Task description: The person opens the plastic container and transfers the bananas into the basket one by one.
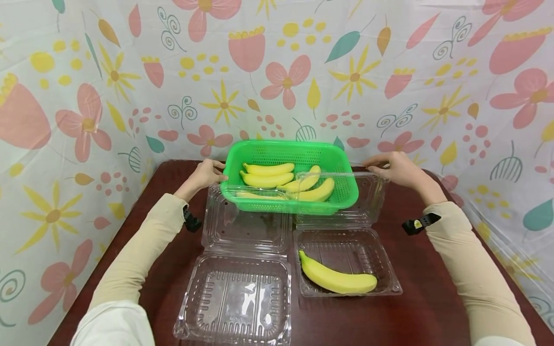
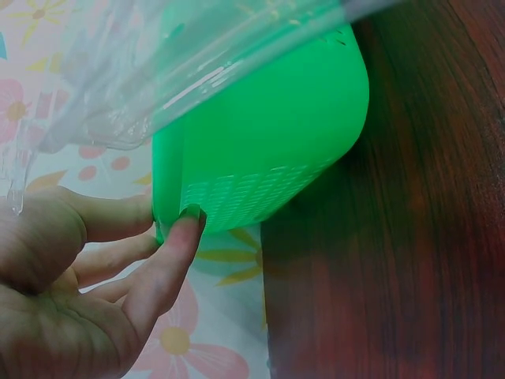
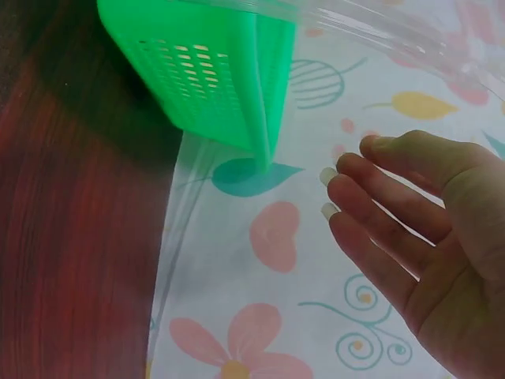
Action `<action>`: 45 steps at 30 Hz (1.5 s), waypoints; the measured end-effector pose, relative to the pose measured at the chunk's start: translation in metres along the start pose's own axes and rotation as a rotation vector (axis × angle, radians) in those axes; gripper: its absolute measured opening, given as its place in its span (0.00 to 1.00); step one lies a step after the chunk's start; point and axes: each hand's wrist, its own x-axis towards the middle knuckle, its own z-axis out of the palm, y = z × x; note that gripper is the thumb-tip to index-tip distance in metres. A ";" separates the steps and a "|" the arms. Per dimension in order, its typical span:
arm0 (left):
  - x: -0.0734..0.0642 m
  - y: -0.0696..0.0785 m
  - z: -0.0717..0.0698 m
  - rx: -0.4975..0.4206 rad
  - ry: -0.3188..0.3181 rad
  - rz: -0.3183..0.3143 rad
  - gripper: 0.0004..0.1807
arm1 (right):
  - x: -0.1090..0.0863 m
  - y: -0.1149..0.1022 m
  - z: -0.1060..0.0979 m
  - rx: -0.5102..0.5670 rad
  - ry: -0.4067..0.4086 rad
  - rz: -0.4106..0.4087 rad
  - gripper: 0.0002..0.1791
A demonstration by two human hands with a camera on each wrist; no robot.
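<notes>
My left hand (image 1: 203,177) pinches the left rim of a green plastic basket (image 1: 281,150), with thumb and fingers on either side of the edge in the left wrist view. Inside the basket lie several bananas (image 1: 267,180), some seen through clear lids. On the other side, my right hand (image 1: 400,170) is held off the basket's right end, fingers loosely extended with nothing between them. A single banana (image 1: 337,278) lies in the right clear clamshell container (image 1: 391,281), whose raised lid (image 1: 337,220) overlaps the basket in the head view.
Left of that stands another clear clamshell container (image 1: 190,288) holding nothing, its lid (image 1: 246,230) tilted up against the basket's front. Everything rests on a dark red wooden table (image 1: 415,307). A flower-printed sheet (image 1: 285,105) hangs close behind the basket and along both sides.
</notes>
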 end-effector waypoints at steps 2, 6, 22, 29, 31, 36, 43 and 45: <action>0.000 0.001 0.000 0.002 0.000 0.004 0.26 | -0.003 0.001 -0.001 -0.001 0.035 0.017 0.12; -0.001 0.002 -0.001 0.004 -0.005 0.005 0.26 | -0.009 0.003 -0.004 0.020 0.120 0.050 0.12; 0.000 0.002 -0.001 0.028 0.007 0.002 0.26 | -0.039 -0.052 -0.035 0.319 0.316 0.071 0.12; 0.001 0.001 0.000 0.031 0.000 -0.003 0.26 | -0.047 -0.057 -0.035 0.329 0.308 0.056 0.09; 0.001 0.001 0.000 0.030 -0.002 -0.006 0.26 | -0.049 -0.062 -0.039 0.340 0.311 0.073 0.09; 0.002 0.001 0.000 0.003 -0.007 -0.009 0.27 | -0.050 -0.055 -0.038 0.335 0.353 0.052 0.09; 0.001 0.000 0.000 0.016 -0.015 -0.014 0.27 | -0.052 -0.042 -0.032 0.304 0.350 -0.004 0.07; 0.000 0.001 -0.001 0.010 -0.017 -0.019 0.27 | -0.055 -0.046 -0.033 0.326 0.311 -0.035 0.07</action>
